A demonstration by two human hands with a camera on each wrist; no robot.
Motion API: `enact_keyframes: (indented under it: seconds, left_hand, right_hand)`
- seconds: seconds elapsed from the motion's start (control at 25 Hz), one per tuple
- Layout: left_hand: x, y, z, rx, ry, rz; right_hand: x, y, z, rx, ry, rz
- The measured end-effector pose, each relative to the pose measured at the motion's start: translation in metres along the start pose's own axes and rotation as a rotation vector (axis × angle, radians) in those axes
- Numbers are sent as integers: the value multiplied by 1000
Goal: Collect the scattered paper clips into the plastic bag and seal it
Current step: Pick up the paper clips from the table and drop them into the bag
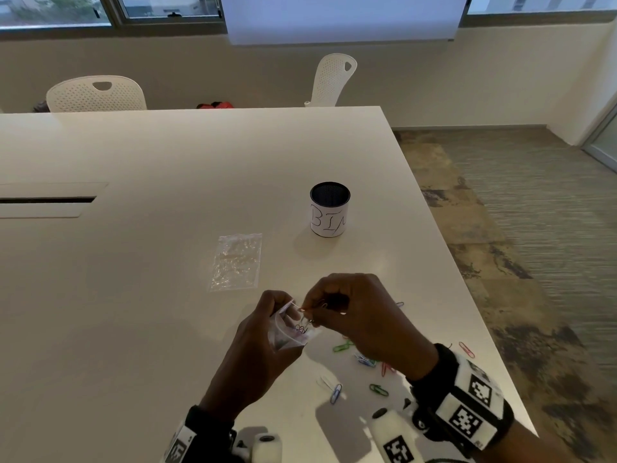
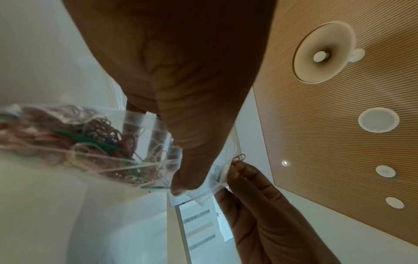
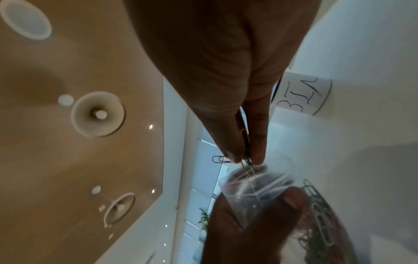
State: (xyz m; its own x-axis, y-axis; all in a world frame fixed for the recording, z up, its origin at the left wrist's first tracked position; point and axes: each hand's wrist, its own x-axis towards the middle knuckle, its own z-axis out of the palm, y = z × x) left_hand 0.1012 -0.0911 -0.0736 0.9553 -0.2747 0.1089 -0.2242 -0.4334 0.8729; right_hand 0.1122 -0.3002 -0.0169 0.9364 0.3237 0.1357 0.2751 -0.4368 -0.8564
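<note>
Paper clips (image 1: 362, 360) on white table (image 1: 167, 262)

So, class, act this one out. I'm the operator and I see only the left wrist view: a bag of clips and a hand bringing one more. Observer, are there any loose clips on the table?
Observer: Yes. The head view shows loose paper clips scattered on the table under the right hand.
Operator: Anything else lying there?
Observer: A second bag lies flat beyond the hands.
Operator: Is the hand bringing just one clip?
Observer: No. The right wrist view shows it pinching a bunch of clips at the mouth of the plastic bag, which the left hand holds.
</note>
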Motion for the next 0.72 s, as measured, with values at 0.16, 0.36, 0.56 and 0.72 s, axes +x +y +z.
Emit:
enact_keyframes:
  seconds: [0.16, 0.36, 0.56, 0.72]
  left_hand:
    - [0, 1, 0, -3, -3, -7]
    - [1, -2, 0, 46, 13, 3]
    - [-1, 0, -1, 28, 19, 20]
    - [-3, 0, -5, 32, 40, 26]
  right_hand:
    - [3, -1, 9, -118, -52, -62]
    - [7, -7, 1, -150, -86, -52]
    - [5, -2, -13, -74, -3, -17]
    - [-10, 22, -22, -351, -197, 79]
